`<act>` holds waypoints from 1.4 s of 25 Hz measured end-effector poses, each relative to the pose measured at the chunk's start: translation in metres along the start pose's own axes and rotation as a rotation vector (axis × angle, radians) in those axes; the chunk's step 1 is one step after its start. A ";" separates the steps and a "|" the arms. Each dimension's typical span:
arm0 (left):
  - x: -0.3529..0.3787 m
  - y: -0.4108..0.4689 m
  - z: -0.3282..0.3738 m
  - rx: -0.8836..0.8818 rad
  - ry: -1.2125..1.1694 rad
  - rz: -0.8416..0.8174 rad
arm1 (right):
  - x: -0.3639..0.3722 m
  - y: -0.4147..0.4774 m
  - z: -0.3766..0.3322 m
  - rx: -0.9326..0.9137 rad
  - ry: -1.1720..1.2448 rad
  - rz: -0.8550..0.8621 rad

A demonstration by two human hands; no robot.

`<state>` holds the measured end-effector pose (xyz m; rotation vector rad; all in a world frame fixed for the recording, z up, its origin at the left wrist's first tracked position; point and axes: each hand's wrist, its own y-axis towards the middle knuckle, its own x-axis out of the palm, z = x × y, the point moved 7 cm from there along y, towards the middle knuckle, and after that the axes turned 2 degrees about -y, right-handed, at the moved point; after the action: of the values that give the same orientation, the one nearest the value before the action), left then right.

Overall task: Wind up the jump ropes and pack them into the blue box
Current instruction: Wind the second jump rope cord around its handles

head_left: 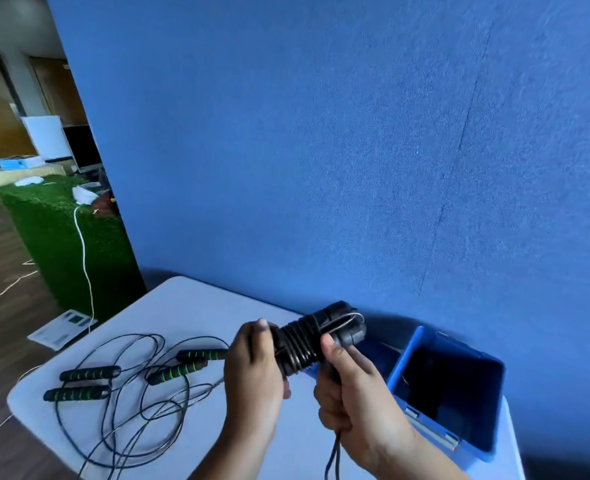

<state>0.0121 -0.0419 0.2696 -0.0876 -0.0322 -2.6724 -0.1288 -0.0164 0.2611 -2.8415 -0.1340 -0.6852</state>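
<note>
In air above tabletop (200,306), just left of blue box (449,393): wound jump rope (316,336) — cord coiled round paired handles. Grip of left hand (252,372) closed round bundle's near end. Grip of right hand (352,396) curled on cord tail (333,459) hanging below fist, thumb pressed on coils. Blue box open, at tabletop's right. Two unwound ropes (141,407) tangled at left — green-striped handles (91,373) lying flat.
</note>
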 end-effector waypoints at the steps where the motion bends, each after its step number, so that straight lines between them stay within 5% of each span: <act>1: -0.003 0.001 0.001 -0.014 -0.051 0.028 | 0.002 0.000 -0.001 -0.027 -0.003 -0.013; 5: -0.006 0.001 0.011 -0.033 -0.184 0.054 | -0.001 0.002 -0.012 -0.118 -0.077 -0.050; 9: 0.001 -0.003 0.009 -0.086 -0.216 -0.058 | -0.003 0.002 -0.009 -0.018 -0.071 -0.111; 15: 0.004 0.007 -0.001 -0.047 0.185 -0.314 | -0.016 0.004 0.005 0.000 -0.075 0.065; 18: -0.003 0.019 0.017 0.262 0.592 -0.370 | -0.020 0.007 0.004 0.006 -0.076 0.093; 22: 0.020 -0.007 0.061 0.965 1.058 -0.487 | -0.021 0.010 0.000 0.004 -0.100 0.084; 24: 0.042 -0.023 0.054 1.046 1.232 -0.643 | -0.014 0.009 0.001 0.014 -0.094 0.059; 28: 0.038 -0.014 0.058 0.919 1.053 -0.711 | -0.010 0.008 0.001 -0.006 -0.145 -0.079; 35: 0.027 -0.023 0.065 0.926 0.964 -0.758 | -0.040 0.023 -0.007 0.153 -0.450 -0.667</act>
<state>-0.0192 -0.0312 0.3356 1.7453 -1.1320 -2.7384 -0.1645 -0.0419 0.2444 -2.7253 -1.1806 -0.1017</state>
